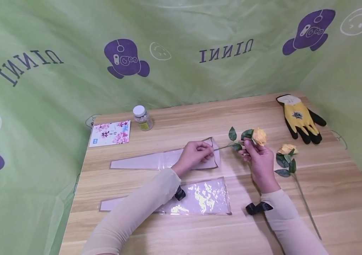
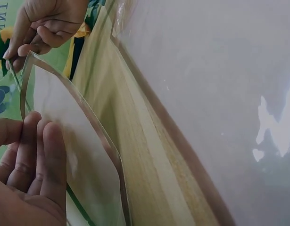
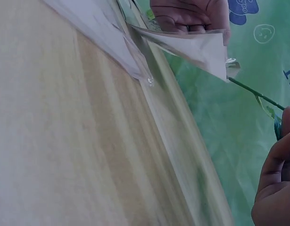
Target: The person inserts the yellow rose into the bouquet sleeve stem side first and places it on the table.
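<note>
My right hand (image 1: 260, 161) pinches the stem of a yellow artificial rose (image 1: 259, 136) just below its bloom. The rose lies sideways, bloom to the right. Its green stem (image 3: 251, 89) runs into the wide mouth of a clear, brown-edged flower sleeve (image 1: 142, 160). At that mouth my left hand (image 1: 196, 154) pinches the sleeve's rim between thumb and fingers. Through the film in the left wrist view, the lower stem (image 2: 78, 207) shows inside. The rim stands raised and bent off the table in both wrist views.
A second sleeve (image 1: 196, 198) lies flat nearer me, partly under my left forearm. Another yellow rose (image 1: 287, 149) lies right of my right hand. Farther off are yellow-black gloves (image 1: 300, 118), a white-capped jar (image 1: 143, 119) and a floral-printed card (image 1: 110, 134). Green cloth (image 1: 181, 81) hangs behind the table.
</note>
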Demonstrator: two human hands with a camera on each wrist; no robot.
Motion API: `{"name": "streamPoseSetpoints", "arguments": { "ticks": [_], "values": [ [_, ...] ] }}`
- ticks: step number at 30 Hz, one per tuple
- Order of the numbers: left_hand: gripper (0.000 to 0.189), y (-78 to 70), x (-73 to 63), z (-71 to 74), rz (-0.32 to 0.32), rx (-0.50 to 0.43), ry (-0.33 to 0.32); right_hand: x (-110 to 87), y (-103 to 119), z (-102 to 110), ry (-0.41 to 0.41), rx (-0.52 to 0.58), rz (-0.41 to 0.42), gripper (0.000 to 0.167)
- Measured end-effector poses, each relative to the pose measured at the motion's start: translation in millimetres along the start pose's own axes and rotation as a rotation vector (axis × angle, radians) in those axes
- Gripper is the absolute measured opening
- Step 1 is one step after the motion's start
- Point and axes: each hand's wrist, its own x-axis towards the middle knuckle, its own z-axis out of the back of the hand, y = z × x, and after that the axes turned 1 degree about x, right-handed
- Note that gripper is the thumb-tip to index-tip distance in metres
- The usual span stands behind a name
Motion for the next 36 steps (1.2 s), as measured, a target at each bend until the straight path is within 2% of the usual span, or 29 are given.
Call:
{"name": "streamPoseSetpoints", "arguments": {
  "ticks": [5, 11, 18, 28, 36],
  "values": [
    [0.01, -2.4, -0.7, -2.3, -0.006, -0.041, 0.002, 0.1, -0.2, -3.2, 0.006, -0.077, 0.035, 0.022],
    [0.007, -5.4, -3.5, -3.8, -0.031, -0.058, 0.003, -4.5, -6.0, -8.2, 0.05, -0.109, -0.016, 0.02],
    [0.006, -7.1, -4.3, -2.3, -0.038, -0.077, 0.013, -11.4, -11.6, -9.5, 0.091, -0.154, -0.123, 0.016],
    [0.007, -8.3, -4.8, -3.8, -0.029, -0.113, -0.002, -14.2, -16.0, -13.9, 0.099, -0.215, -0.154, 0.021],
    [0.009, -9.7, -4.6, -6.7, 0.018, -0.195, -0.064, -15.2, -16.9, -15.5, 0.088, -0.255, -0.09, 0.025]
  ]
}}
